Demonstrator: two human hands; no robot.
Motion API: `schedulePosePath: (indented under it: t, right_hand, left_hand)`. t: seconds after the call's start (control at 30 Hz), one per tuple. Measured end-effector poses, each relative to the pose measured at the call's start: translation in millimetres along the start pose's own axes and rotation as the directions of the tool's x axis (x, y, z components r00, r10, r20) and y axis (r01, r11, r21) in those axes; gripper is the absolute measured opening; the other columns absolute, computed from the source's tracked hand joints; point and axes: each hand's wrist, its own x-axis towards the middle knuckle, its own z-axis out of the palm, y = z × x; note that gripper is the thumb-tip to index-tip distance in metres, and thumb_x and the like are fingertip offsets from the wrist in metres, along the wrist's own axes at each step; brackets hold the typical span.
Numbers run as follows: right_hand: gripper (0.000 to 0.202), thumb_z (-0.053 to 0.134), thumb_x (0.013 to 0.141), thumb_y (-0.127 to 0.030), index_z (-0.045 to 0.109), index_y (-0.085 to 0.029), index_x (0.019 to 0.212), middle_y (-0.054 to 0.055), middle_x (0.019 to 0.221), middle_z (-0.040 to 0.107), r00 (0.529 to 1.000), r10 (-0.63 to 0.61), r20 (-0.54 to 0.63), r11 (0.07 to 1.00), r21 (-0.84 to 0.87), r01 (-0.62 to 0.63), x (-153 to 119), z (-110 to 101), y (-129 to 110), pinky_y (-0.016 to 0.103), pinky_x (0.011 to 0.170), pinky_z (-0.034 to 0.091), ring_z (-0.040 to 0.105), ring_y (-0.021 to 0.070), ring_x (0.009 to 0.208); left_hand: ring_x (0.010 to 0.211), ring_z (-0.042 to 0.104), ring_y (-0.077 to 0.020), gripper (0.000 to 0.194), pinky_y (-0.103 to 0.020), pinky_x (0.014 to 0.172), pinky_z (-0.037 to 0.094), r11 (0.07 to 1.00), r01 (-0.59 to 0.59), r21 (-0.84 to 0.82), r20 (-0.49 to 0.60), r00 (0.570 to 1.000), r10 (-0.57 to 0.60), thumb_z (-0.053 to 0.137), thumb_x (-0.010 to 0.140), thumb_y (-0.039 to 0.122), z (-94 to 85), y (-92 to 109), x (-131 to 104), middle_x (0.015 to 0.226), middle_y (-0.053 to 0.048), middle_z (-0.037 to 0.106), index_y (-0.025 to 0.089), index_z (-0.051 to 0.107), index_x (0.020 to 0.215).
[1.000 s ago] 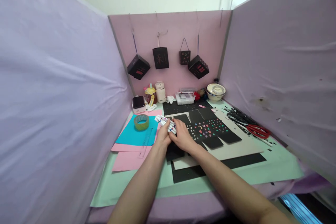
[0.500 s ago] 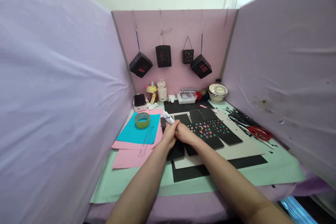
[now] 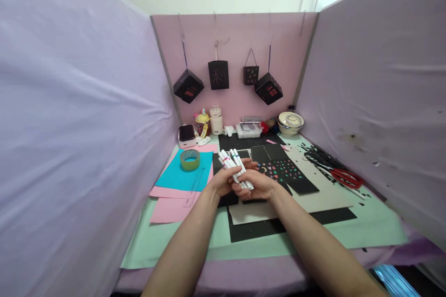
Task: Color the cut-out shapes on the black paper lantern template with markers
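Several white markers point(image 3: 232, 167) with coloured bands lie bundled across both my hands, above the black paper. My left hand point(image 3: 225, 180) has its thumb over the bundle, with its fingers reaching beneath it. From the right, my right hand point(image 3: 256, 184) wraps round the lower ends of the markers. Beneath and behind the hands is a black card point(image 3: 299, 184) with coloured stars, hearts and a moon, partly hidden by them. It rests on a grey board point(image 3: 331, 198).
Left are blue paper point(image 3: 170, 175), pink paper point(image 3: 167, 211), a tape roll point(image 3: 190, 160) and a clear ruler point(image 3: 194, 188). Red-handled scissors point(image 3: 346, 178) lie right among black scraps. Black boxes point(image 3: 219, 75) hang at the back, above a bottle point(image 3: 216, 122) and a plastic case point(image 3: 248, 130).
My hands have turned and opened out from a tight clasp, showing more of the markers. The marker bundle now lies lower and further right across them. The view has shifted slightly.
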Motion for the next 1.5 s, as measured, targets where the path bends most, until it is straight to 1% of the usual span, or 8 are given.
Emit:
schedulePosePath:
  t: [0.27,0.47,0.5,0.57,0.63,0.67,0.83,1.5]
  right_hand:
    - [0.023,0.042,0.079,-0.028,0.054,-0.011,0.089,0.007,0.070,0.062,0.995,0.023,-0.098,1.000,-0.004,-0.024,2,-3,5,0.019,0.050,0.042,0.056,0.0103,0.056]
    - [0.039,0.045,0.081,-0.049,0.054,-0.013,0.091,0.008,0.076,0.063,0.952,-0.090,-0.293,0.954,-0.300,-0.003,-5,-12,2,0.026,0.060,0.049,0.061,0.0135,0.065]
    - [0.039,0.050,0.078,-0.051,0.053,-0.014,0.091,0.007,0.077,0.062,0.900,-0.200,-0.387,0.909,-0.416,0.024,-5,-14,2,0.027,0.059,0.049,0.060,0.0137,0.064]
    - [0.035,0.059,0.071,-0.048,0.054,-0.016,0.086,0.005,0.078,0.060,0.673,-0.541,-0.504,0.720,-0.691,0.062,-5,-18,2,0.028,0.060,0.047,0.057,0.0139,0.064]
    - [0.027,0.062,0.070,-0.041,0.055,-0.017,0.080,0.004,0.078,0.058,0.422,-0.818,-0.390,0.448,-0.893,0.043,-4,-17,3,0.028,0.064,0.045,0.054,0.0143,0.068]
    - [0.021,0.060,0.073,-0.038,0.056,-0.018,0.079,0.004,0.079,0.057,0.371,-0.881,-0.294,0.330,-0.943,0.037,-3,-16,4,0.028,0.066,0.044,0.053,0.0146,0.070]
    - [0.011,0.051,0.080,-0.026,0.060,-0.020,0.080,0.003,0.078,0.056,0.481,-0.875,-0.055,0.075,-0.997,0.023,3,-9,13,0.029,0.072,0.040,0.051,0.0152,0.076]
    - [0.012,0.049,0.083,-0.025,0.059,-0.018,0.084,0.006,0.081,0.054,0.561,-0.822,-0.093,-0.137,-0.925,-0.355,4,-14,17,0.029,0.069,0.037,0.049,0.0187,0.079]
  left_hand:
    - [0.045,0.058,-0.0140,0.014,-0.024,0.045,0.047,0.993,0.117,0.003,-0.158,0.981,-0.115,0.059,0.074,0.023,-6.6,-5,5,0.065,-0.007,0.065,0.013,0.061,0.084]
    - [0.074,0.065,-0.0222,0.010,-0.028,0.058,0.051,0.985,-0.127,-0.119,-0.275,0.957,0.090,0.060,0.074,0.018,-12.1,-4,18,0.068,-0.006,0.063,0.013,0.059,0.083]
    - [0.080,0.065,-0.0230,0.009,-0.031,0.064,0.052,0.971,-0.177,-0.160,-0.307,0.944,0.122,0.058,0.075,0.015,-14.4,-3,20,0.067,-0.005,0.062,0.013,0.058,0.083]
    - [0.085,0.064,-0.0229,0.011,-0.036,0.073,0.051,0.943,-0.249,-0.223,-0.387,0.910,0.149,0.054,0.075,0.007,-19.6,-1,25,0.068,-0.004,0.062,0.013,0.058,0.084]
    - [0.081,0.064,-0.0201,0.015,-0.036,0.075,0.050,0.929,-0.278,-0.244,-0.459,0.877,0.142,0.053,0.074,0.002,-24.3,-2,28,0.074,-0.005,0.063,0.014,0.057,0.083]
    - [0.078,0.064,-0.0182,0.016,-0.034,0.074,0.050,0.927,-0.284,-0.246,-0.480,0.866,0.137,0.053,0.074,0.001,-26.0,-4,29,0.076,-0.005,0.064,0.014,0.056,0.082]
    - [0.061,0.060,-0.0122,0.006,-0.026,0.060,0.050,0.933,-0.223,-0.284,-0.498,0.865,0.055,0.056,0.077,0.008,-26.6,-14,31,0.070,-0.003,0.060,0.013,0.054,0.075]
    - [0.064,0.060,-0.0131,0.009,-0.026,0.068,0.051,0.944,-0.197,-0.264,-0.446,0.893,0.062,0.052,0.080,0.007,-16.1,-18,30,0.068,-0.006,0.059,0.009,0.055,0.072]
